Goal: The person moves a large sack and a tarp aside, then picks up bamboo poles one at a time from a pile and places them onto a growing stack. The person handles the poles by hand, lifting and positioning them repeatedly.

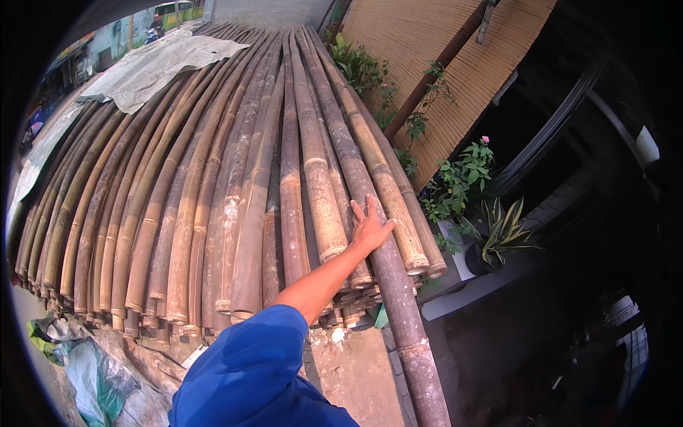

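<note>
My left hand [371, 230] rests palm down on a thick bamboo pole [403, 306], with its fingers spread apart and nothing gripped in them. This brownish pole lies on top of a large stack of bamboo poles [186, 213], and its near end reaches farther toward me than the others, down to the lower edge. Close to the left of my hand lies a paler bamboo pole [321, 196] with its cut end toward me. To the right another light pole [398, 220] runs alongside. My right hand is not in view.
A grey sheet [146, 75] covers the stack's far left. Crumpled plastic sacks [96, 377] lie at the lower left. On the right stand a woven bamboo wall [420, 57], a slanting post [434, 78], a flowering plant [462, 174] and a potted plant [501, 235].
</note>
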The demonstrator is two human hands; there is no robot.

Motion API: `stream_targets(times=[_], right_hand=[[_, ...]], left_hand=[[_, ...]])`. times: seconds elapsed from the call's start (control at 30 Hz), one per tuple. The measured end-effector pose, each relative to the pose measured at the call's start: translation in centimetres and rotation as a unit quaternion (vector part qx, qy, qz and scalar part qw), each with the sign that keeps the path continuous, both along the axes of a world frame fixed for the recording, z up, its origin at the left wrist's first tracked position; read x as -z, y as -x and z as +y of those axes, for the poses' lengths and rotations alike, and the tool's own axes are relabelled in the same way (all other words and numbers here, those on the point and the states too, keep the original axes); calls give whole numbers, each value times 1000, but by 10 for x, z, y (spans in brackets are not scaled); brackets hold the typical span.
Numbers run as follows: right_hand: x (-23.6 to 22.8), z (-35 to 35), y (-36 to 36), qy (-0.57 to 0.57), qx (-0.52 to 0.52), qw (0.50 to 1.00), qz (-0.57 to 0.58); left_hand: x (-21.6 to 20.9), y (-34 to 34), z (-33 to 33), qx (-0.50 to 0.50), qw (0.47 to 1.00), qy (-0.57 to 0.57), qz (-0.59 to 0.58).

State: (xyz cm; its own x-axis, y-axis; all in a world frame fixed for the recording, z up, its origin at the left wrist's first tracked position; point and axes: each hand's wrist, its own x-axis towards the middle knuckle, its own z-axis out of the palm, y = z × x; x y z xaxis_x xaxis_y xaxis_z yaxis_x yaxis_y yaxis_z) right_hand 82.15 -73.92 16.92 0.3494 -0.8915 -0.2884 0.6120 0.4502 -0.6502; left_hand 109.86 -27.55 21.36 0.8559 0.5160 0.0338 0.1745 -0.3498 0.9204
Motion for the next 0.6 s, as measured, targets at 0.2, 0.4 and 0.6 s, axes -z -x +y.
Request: stream_targets(times=[0.2,0.4,0.6], right_hand=[[-5,6,26,-27,52,998,-15],[-22,39,48,-74,104,989,-74],[-13,108,33,12,-95,994,-53]], left_hand=[[-5,11,-10,-31,987,-124,-92],[-5,98,-86,58,959,-103,-259],[3,228,-169,353,887,-115,-275]])
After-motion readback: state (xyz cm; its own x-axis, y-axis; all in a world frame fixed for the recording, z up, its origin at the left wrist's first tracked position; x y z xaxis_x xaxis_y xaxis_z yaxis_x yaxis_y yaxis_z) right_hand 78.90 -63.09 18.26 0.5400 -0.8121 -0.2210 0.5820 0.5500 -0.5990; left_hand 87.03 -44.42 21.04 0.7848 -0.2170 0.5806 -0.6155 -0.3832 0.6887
